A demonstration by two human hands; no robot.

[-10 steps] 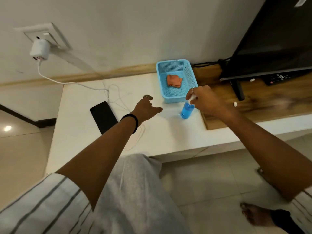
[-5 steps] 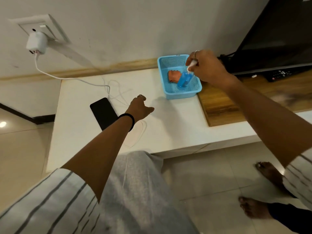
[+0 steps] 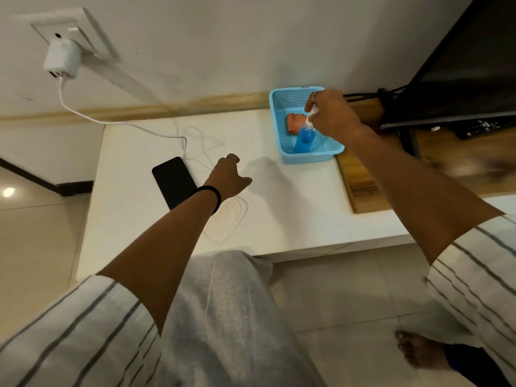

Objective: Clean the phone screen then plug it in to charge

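Right hand (image 3: 332, 115) pinches the bottle (image 3: 305, 139) top, standing it in the basket (image 3: 280, 107), seemingly stowing it; left hand (image 3: 229, 177) hovers, fingers loose, beside the phone (image 3: 173, 181) lying on the counter (image 3: 293, 205).

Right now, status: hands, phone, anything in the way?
Right hand grips blue spray bottle inside blue mesh basket. Left hand open, holding nothing. Black phone flat on white counter, unplugged. White charging cable loops beside it.

Soft indoor light, floor glare at left (edges bend, right blurred).
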